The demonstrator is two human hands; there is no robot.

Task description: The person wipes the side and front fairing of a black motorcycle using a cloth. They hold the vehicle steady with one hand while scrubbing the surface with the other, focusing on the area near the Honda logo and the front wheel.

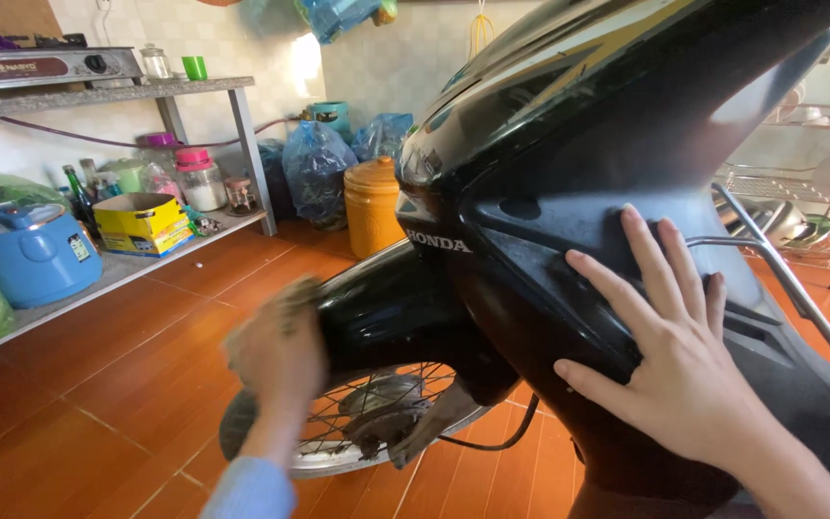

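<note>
black glossy front fender (377,312) of the motorbike (569,173) on the tiled floor (98,384), rubbed by blurred left hand (276,351), grip unclear, perhaps a cloth; right hand (679,356) spread flat bracing the leg shield (540,279); best wiped in short overlapping strokes, brace firm.

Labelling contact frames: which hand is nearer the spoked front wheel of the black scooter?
Left. The left hand, motion-blurred, is at the front fender just above the spoked front wheel. The right hand lies flat on the black side panel, farther back.
</note>
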